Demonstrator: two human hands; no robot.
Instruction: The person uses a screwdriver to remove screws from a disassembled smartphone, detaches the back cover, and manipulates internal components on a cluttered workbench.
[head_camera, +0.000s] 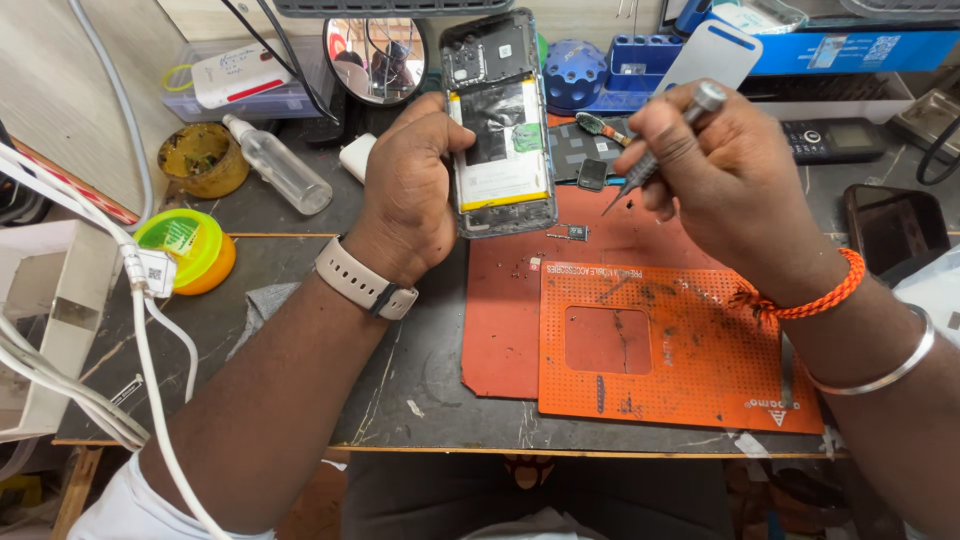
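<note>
Two hands are busy over the orange work mat (520, 330). At about 12 o'clock the left hand (410, 190) is clamped on an opened smartphone (500, 125), back cover already off, battery and board exposed. At 2 o'clock the right hand (720, 170) pinches a precision screwdriver (655, 150), tip aimed toward the phone but apart from it. Small loose parts (578, 232) lie on the mat just below; judging by this, disassembly looks partly done, battery still seated.
</note>
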